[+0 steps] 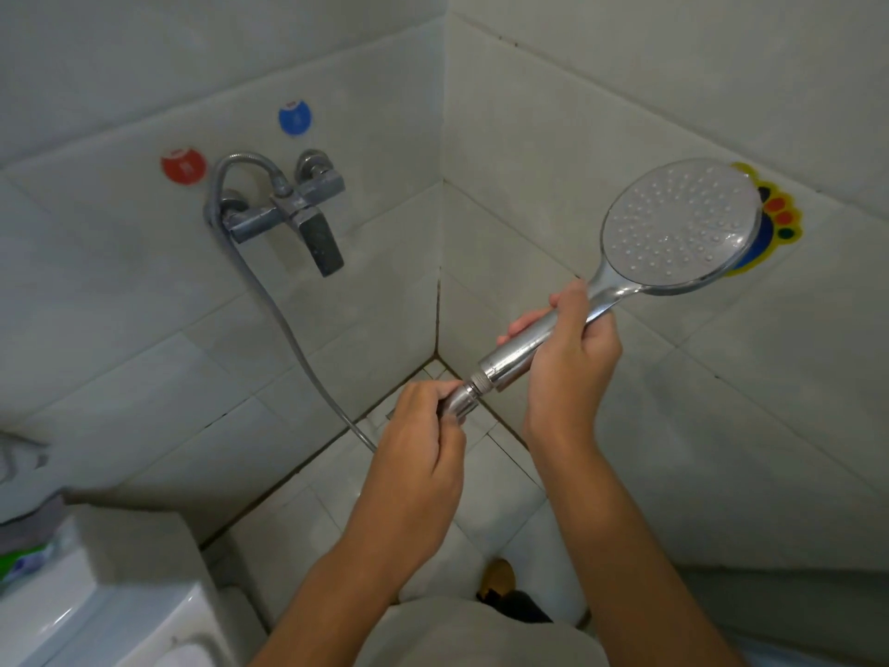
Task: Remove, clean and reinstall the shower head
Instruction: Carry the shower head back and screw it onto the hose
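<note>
A chrome shower head [678,228] with a round nozzle face points up toward me at the right. My right hand [572,353] is closed around its chrome handle. My left hand [423,435] pinches the metal hose nut [461,401] at the handle's lower end, where a short threaded joint shows between nut and handle. The grey hose [288,329] runs from that nut up to the wall mixer tap [298,209].
Red [183,165] and blue [294,118] round stickers sit above the tap. A colourful foot-shaped sticker [774,223] is on the right wall behind the shower head. A white toilet tank [96,613] is at the lower left. Tiled floor lies below the hands.
</note>
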`<state>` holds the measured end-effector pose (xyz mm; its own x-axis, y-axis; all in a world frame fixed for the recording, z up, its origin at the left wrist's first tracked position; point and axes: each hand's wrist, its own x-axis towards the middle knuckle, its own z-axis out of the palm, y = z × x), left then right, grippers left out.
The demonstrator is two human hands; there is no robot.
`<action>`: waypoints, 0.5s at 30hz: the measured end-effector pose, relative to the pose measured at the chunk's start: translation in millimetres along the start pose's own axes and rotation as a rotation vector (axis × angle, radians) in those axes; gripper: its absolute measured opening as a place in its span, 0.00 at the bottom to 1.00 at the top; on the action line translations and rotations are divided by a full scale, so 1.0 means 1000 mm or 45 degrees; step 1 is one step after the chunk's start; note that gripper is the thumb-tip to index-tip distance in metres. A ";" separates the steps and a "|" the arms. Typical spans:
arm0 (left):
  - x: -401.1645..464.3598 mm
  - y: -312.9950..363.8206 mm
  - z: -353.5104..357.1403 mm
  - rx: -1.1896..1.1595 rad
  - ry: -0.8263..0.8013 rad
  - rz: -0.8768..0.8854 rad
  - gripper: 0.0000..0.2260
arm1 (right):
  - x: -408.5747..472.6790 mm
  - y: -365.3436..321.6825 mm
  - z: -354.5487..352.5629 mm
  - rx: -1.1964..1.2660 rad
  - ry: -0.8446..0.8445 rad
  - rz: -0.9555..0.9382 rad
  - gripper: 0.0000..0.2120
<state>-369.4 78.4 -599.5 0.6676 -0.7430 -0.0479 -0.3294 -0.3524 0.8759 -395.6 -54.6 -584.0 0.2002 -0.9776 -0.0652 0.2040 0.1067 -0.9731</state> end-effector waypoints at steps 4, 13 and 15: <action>-0.008 0.000 -0.003 0.020 -0.008 -0.009 0.09 | -0.007 0.003 -0.003 -0.026 -0.019 -0.002 0.11; -0.015 -0.005 -0.011 0.112 0.002 0.080 0.13 | -0.014 0.004 -0.002 -0.001 -0.021 0.098 0.11; -0.016 -0.006 -0.012 0.123 -0.013 0.083 0.14 | -0.016 0.005 -0.001 -0.002 -0.014 0.106 0.11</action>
<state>-369.8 99.6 -598.4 0.6359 -0.7718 0.0021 -0.4348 -0.3560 0.8272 -399.3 -38.7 -588.0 0.2272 -0.9632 -0.1438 0.1846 0.1876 -0.9648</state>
